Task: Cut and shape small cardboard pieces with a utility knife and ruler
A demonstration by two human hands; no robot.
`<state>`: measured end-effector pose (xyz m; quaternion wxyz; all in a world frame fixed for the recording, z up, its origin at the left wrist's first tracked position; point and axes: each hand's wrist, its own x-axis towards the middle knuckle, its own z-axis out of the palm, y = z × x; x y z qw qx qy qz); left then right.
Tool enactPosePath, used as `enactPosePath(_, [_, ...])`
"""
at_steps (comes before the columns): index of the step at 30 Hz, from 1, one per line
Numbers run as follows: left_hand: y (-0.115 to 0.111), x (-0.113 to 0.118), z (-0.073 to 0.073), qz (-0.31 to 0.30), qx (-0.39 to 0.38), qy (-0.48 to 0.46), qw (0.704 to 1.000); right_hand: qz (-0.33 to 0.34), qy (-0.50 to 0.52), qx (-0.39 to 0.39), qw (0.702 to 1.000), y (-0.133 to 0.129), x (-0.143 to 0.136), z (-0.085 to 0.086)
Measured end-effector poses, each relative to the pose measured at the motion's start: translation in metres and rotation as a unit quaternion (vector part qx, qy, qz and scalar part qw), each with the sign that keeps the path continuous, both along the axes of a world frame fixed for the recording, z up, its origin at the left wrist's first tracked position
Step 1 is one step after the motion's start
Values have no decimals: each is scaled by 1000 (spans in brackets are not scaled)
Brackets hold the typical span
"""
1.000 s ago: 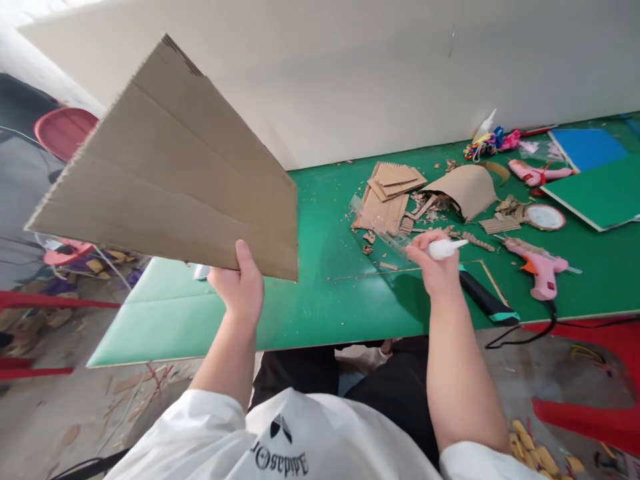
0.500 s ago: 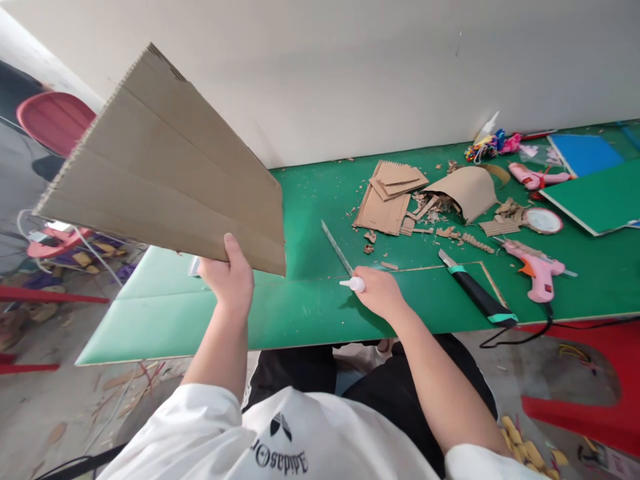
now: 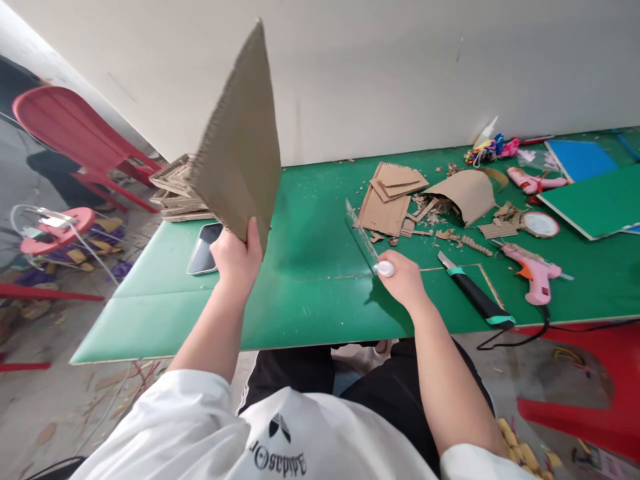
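Note:
My left hand grips a sheet of brown corrugated cardboard by its lower edge, thumb on the near face. The sheet is raised above the table and turned nearly edge-on. In my closed right hand are a clear ruler, which slants away over the green tabletop, and a small white object with a rounded end, most of it hidden by the fingers. A black and teal utility knife lies to the right of that hand.
Cardboard offcuts and a curved cardboard piece lie near the wall. Farther right are a pink glue gun, a tape roll and a green board. At left are a phone and stacked cardboard.
The cardboard sheet has swung from broad-side to nearly edge-on, uncovering the phone and stacked cardboard. My right hand has moved right and slightly up with the ruler.

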<state>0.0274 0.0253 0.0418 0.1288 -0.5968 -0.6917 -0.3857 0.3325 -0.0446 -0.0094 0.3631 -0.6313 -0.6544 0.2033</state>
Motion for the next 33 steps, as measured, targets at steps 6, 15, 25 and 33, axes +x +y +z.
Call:
enactPosePath(6, [11, -6, -14, -183, -10, 52, 982, -96, 118, 29, 988, 8, 15, -3])
enactPosePath(15, [0, -20, -54, -259, 48, -10, 965, -64, 78, -83, 991, 17, -43, -7])
enactPosePath(25, [-24, -43, -54, -334, 37, -5, 942, -91, 121, -68, 986, 20, -37, -7])
enactPosePath(33, [-25, -47, -51, -316, -2, 15, 949, -224, 172, 24, 959, 23, -21, -7])
